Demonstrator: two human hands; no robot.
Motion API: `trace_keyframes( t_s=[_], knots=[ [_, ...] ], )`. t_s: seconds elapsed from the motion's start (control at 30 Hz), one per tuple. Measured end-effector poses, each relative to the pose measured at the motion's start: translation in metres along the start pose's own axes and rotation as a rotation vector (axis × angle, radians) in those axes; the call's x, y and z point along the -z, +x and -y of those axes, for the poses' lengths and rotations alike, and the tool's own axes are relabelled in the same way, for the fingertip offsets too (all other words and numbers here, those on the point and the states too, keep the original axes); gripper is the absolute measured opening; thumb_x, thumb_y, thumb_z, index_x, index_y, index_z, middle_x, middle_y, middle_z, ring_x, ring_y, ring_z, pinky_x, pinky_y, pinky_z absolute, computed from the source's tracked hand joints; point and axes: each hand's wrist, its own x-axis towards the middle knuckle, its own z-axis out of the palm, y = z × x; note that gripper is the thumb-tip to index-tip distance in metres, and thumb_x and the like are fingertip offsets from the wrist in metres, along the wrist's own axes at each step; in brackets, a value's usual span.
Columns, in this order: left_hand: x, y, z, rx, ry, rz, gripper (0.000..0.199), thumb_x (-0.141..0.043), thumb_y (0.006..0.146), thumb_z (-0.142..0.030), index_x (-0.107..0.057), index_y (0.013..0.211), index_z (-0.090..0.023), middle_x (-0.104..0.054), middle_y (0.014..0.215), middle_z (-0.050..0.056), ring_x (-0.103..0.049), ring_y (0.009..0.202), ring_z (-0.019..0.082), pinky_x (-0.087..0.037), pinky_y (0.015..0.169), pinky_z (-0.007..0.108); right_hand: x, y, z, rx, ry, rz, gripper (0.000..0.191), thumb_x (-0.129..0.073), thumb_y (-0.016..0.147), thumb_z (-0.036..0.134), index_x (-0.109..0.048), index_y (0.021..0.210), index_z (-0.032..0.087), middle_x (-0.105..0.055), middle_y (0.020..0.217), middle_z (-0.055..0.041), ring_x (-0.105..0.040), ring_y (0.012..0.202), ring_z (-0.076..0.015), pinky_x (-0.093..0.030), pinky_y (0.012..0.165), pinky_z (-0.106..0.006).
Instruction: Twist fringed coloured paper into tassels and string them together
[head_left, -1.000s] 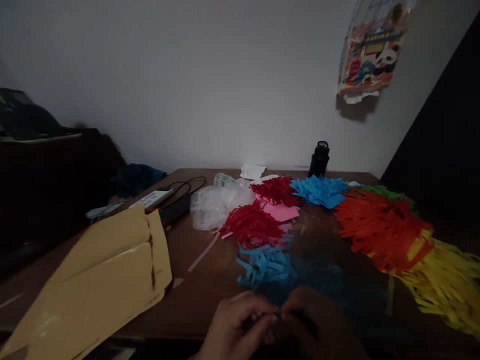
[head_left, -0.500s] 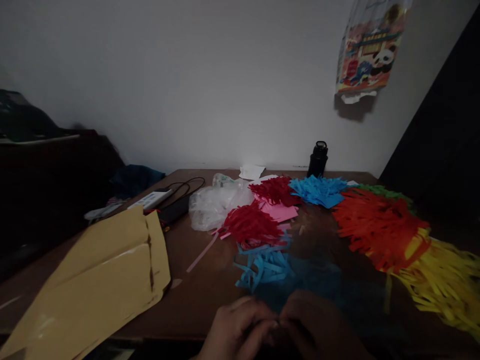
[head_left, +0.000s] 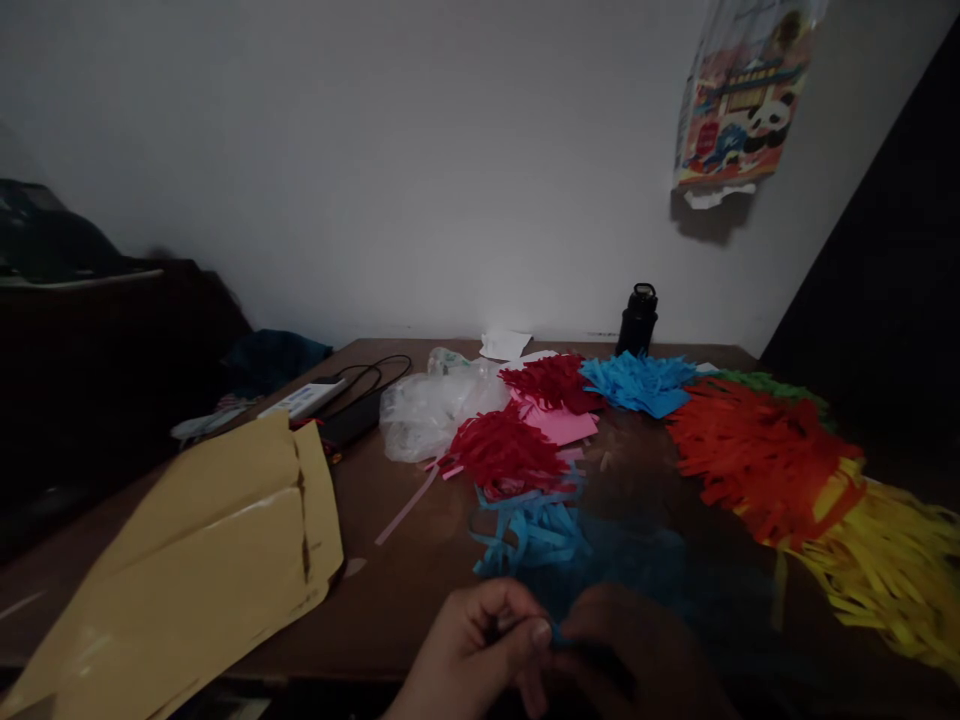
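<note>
By the brown table's near edge (head_left: 360,660), a thin blue papery strip (head_left: 556,633) is pinched by left hand (head_left: 480,645) and right hand (head_left: 637,645).

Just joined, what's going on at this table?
A person's left hand pinches a small blue piece near the table edge. The right hand meets it there, too shadowed to tell its grip. Just beyond lie loose blue strips, then a red fringed bundle. Orange-red and yellow fringed bundles lie to the right, a tan envelope to the left.
</note>
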Motion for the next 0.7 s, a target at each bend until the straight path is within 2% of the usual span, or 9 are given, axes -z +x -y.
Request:
trace_keyframes(
  t_s=[0.13, 0.33, 0.53, 0.6, 0.7],
  knots=[
    [0.0, 0.002, 0.002, 0.015, -0.089, 0.036, 0.044, -0.077, 0.071, -0.055, -0.06, 0.068, -0.014, -0.065, 0.053, -0.002, -0.059, 0.039, 0.008, -0.038, 0.043, 0.016, 0.0, 0.004, 0.001, -0.004, 0.01, -0.017, 0.031, -0.033, 0.105, 0.034, -0.053, 0.084, 0.022, -0.066, 0.063, 0.0035, -0.063, 0.054, -0.0077, -0.048, 0.054, -0.015],
    [-0.003, -0.002, -0.006, 0.037, -0.079, 0.02, 0.045, -0.078, 0.069, -0.056, -0.06, 0.068, -0.014, -0.066, 0.054, -0.001, -0.06, 0.041, 0.008, -0.04, 0.046, 0.017, 0.002, 0.007, 0.002, -0.013, 0.022, -0.024, 0.032, -0.034, 0.105, 0.035, -0.054, 0.083, 0.022, -0.064, 0.061, 0.0037, -0.061, 0.053, -0.0072, -0.047, 0.053, -0.013],
    [-0.002, -0.003, 0.001, 0.02, 0.007, -0.004, 0.047, -0.074, 0.071, -0.06, -0.061, 0.069, -0.014, -0.063, 0.052, -0.002, -0.06, 0.043, 0.009, -0.041, 0.049, 0.018, 0.001, 0.002, 0.0, 0.062, -0.005, 0.003, 0.037, -0.03, 0.105, 0.026, -0.056, 0.08, 0.021, -0.063, 0.058, 0.0015, -0.058, 0.05, -0.0088, -0.044, 0.05, -0.016],
    [-0.001, -0.005, 0.001, -0.027, 0.101, -0.002, 0.045, -0.068, 0.078, -0.059, -0.061, 0.07, -0.016, -0.063, 0.05, -0.002, -0.06, 0.043, 0.01, -0.043, 0.051, 0.019, 0.001, 0.0, 0.0, 0.054, -0.001, 0.022, 0.04, -0.029, 0.105, 0.025, -0.058, 0.078, 0.021, -0.064, 0.059, 0.0004, -0.059, 0.051, -0.0097, -0.044, 0.051, -0.018],
    [0.002, -0.009, -0.006, -0.268, 0.425, -0.001, 0.035, -0.06, 0.089, -0.046, -0.065, 0.07, -0.017, -0.068, 0.054, 0.003, -0.065, 0.052, 0.014, -0.045, 0.056, 0.02, 0.003, -0.001, -0.002, -0.051, 0.119, 0.052, 0.04, -0.036, 0.104, 0.032, -0.062, 0.075, 0.02, -0.066, 0.061, -0.0002, -0.062, 0.054, -0.0099, -0.046, 0.052, -0.017]
  ],
)
